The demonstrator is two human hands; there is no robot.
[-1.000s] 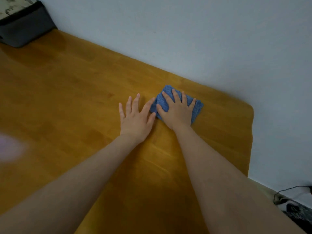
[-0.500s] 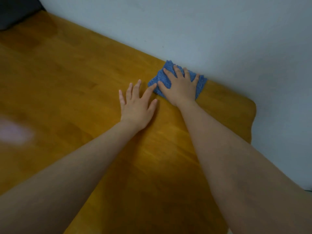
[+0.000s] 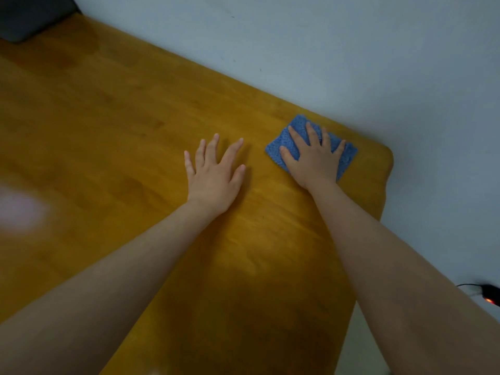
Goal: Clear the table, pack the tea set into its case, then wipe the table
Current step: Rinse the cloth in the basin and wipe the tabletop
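Head view shows the right hand (image 3: 313, 161) spread flat on a folded blue cloth (image 3: 347, 158) near the far right corner of the yellow wooden table (image 3: 121, 117), left hand (image 3: 215, 174) spread flat beside, so wiping, the last job, looks underway.

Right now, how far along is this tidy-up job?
Clearing looks done: no tea things show on the wooden table, only a dark box at its far corner, perhaps the case. Wiping is in hand: the right hand presses a blue cloth flat near the table's right corner, and the left hand rests flat on bare wood. Left, probably: the wide stretch toward the box.
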